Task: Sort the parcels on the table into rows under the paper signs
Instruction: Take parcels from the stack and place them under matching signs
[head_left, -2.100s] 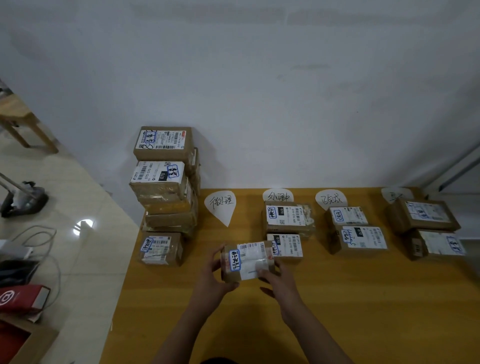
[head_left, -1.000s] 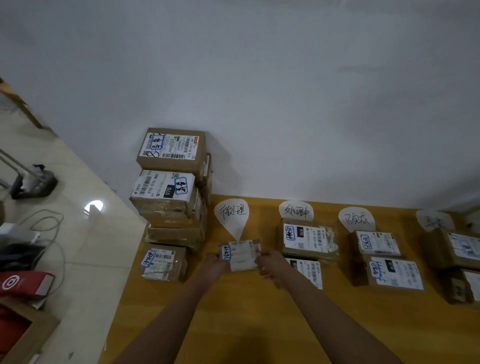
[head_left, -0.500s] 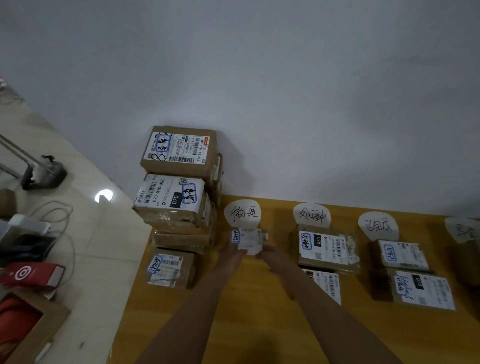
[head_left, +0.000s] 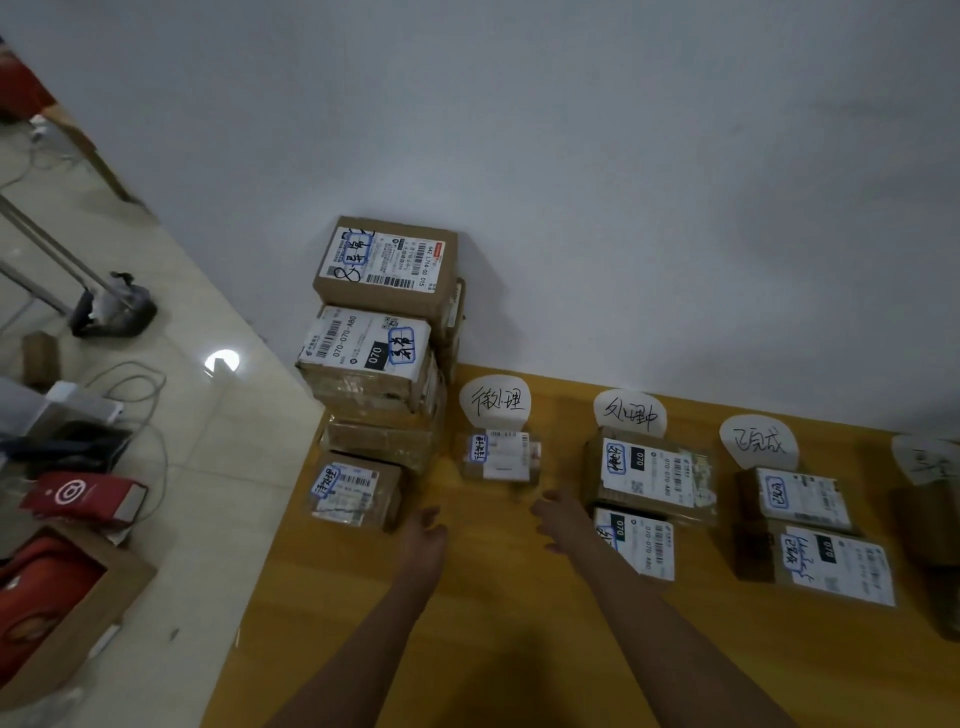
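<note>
The small parcel (head_left: 501, 457) lies flat on the table (head_left: 493, 623), label side up, directly near of the first paper sign (head_left: 496, 402) and just touching that sign's lower tip. Its long axis runs left to right, parallel to the far wall, with the blue-outlined sticker at its left end and the printed white label filling the rest of the top. Nothing touches it. Both hands are on its near side and apart from it. The left hand (head_left: 426, 535) is near and to the left, its fingers (head_left: 435, 522) loosely curled and holding nothing. The right hand (head_left: 563, 525) is near and to the right, its fingers loose and slightly spread, also holding nothing. To the left of the small parcel a stack of parcels (head_left: 384, 338) rises against the wall, and a single parcel (head_left: 356, 488) sits on the table at the stack's near side. To the right, the second sign (head_left: 629, 413) has two parcels in a row under it, one far (head_left: 652, 475) and one near (head_left: 636, 540), the near one partly hidden by the right forearm. Further right, the third sign (head_left: 758, 441) has its own pair of labelled parcels (head_left: 800, 496). A fourth sign (head_left: 922, 457) is blurred at the right edge. Beyond the table's left edge, on the tiled floor (head_left: 208, 467), lie cables and a red box (head_left: 83, 499).
</note>
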